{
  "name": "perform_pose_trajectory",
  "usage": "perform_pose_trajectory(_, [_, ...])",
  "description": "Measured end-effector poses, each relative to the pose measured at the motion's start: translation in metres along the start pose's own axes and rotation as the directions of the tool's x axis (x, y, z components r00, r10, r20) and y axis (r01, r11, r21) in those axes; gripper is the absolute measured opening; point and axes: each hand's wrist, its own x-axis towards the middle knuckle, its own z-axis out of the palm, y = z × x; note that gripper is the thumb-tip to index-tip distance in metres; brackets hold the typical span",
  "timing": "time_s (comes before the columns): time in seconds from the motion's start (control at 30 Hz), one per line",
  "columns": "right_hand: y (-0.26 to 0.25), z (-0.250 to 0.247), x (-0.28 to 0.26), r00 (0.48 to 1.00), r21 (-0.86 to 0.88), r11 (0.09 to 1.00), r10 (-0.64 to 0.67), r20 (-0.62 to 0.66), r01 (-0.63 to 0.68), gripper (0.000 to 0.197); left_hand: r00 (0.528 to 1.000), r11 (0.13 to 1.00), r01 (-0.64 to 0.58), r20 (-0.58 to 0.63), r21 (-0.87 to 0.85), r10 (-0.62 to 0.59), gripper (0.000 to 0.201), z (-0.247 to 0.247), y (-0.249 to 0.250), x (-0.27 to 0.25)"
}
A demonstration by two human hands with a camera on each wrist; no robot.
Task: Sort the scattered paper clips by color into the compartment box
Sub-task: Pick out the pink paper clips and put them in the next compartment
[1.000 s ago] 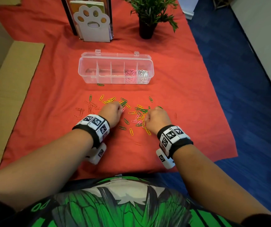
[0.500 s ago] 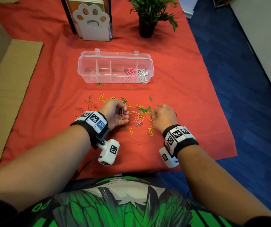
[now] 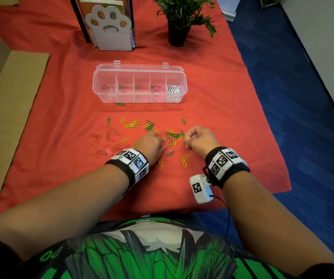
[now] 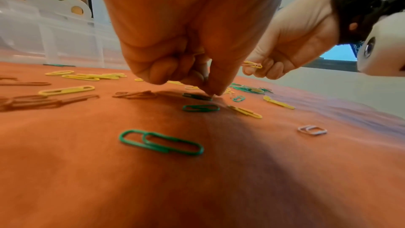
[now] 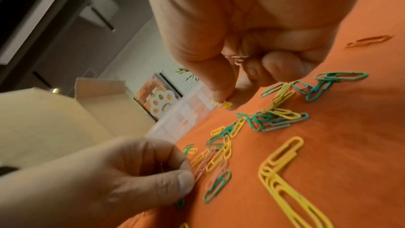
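Left hand [image 4: 175, 44] fingertips pinch at a green clip [image 4: 197, 96] on the cloth [image 3: 222, 109]; right hand [image 3: 199, 138] pinches clips [image 4: 252, 64]; clips light, thin, springy, likely to snag; best nipped at a loop end.

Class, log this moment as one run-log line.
left hand: pinching clips on cloth | right hand: holding clips | compartment box: pink, white filled

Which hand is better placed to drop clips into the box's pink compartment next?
Right, probably: the right hand is off the red cloth, gripping paper clips, nearer the pink-clip compartment of the clear plastic box. The left hand is down pinching among scattered clips.
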Motion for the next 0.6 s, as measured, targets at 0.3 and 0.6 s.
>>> perform_pose_trajectory(0.3, [-0.003,-0.002,0.006,1.0,0.009,1.0,-0.001,-0.019,0.001,0.028,0.956,0.639,0.27,0.122,-0.72,-0.266,0.009,-0.019,-0.011,0.004])
perform_pose_trajectory(0.6, [0.006,0.02,-0.001,0.968,-0.479,0.845,-0.245,0.048,0.237,0.016,0.845,-0.003,0.471,0.452,-0.882,-0.287,0.027,-0.041,0.001,0.0])
